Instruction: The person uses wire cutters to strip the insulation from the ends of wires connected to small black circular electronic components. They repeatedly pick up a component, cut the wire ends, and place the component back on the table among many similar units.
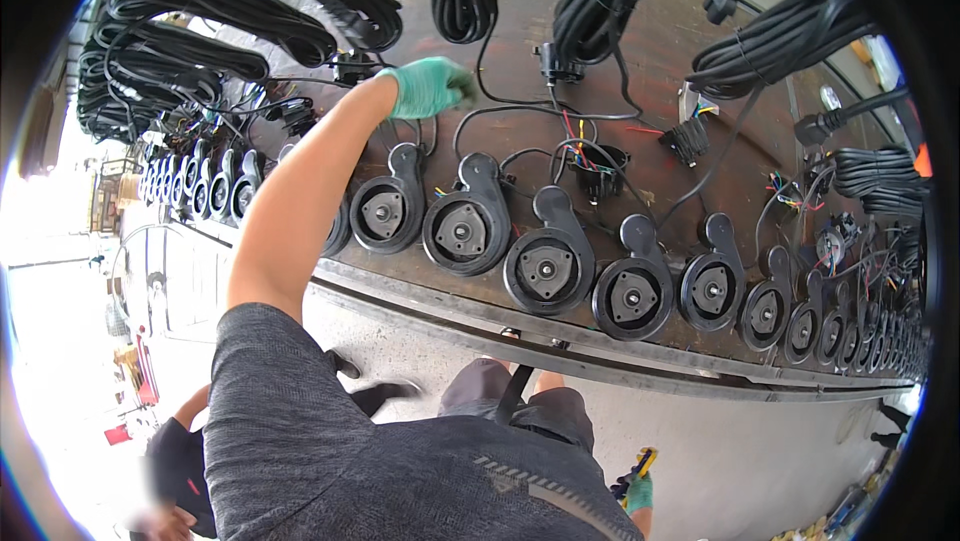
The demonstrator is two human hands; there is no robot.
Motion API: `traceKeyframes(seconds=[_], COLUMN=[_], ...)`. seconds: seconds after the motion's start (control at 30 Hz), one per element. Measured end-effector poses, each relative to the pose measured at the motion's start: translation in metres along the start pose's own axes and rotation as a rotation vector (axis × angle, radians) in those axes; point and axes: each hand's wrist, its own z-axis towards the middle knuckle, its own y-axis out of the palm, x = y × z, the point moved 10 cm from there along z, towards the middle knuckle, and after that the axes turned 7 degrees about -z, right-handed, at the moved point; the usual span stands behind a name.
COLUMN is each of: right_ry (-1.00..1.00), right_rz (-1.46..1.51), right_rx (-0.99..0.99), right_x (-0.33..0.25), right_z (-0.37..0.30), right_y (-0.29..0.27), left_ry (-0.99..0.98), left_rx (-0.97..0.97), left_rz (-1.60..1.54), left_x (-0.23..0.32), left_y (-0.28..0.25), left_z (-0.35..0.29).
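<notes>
My left hand (428,87), in a green glove with darkened fingertips, reaches across the bench above the row of round parts. Its fingers are curled, and whatever they may hold is hidden. Beneath it, thin black cables run to a round black housing with a short arm (386,213). Low at my side, my right hand (640,494), also green-gloved, grips a yellow-and-dark hand tool (645,462) whose exact kind is unclear. More of these housings, each with a grey metal plate and a central shaft, line the front edge, such as the one in the middle (547,267).
Coiled black power cables (610,1) hang or lie along the far side. A black cylindrical part with coloured wires (600,171) and a ribbed black piece (686,143) rest on the brown bench top (520,131). A metal rail (600,361) borders the bench. Another person (180,471) is at lower left.
</notes>
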Motion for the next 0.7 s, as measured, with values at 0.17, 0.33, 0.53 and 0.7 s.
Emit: traceKeyframes(seconds=[0.17, 0.33, 0.53, 0.7], right_ry=[-0.013, -0.075, -0.157, -0.130], right_rz=[-0.012, -0.142, -0.684, -0.657], right_rx=[0.076, 0.035, -0.008, 0.055], right_x=[-0.046, -0.031, 0.098, 0.105], right_z=[0.002, 0.003, 0.115, 0.107], right_y=[-0.008, 0.014, -0.091, -0.059], left_ry=[-0.354, -0.375, -0.524, -0.474], left_rx=[-0.215, -0.223, -0.453, -0.538], left_rz=[0.399, 0.094, -0.190, 0.221], left_x=[-0.154, -0.172, -0.242, -0.209], left_y=[0.047, 0.057, 0.118, 0.099], left_z=[-0.054, -0.079, -0.089, -0.067])
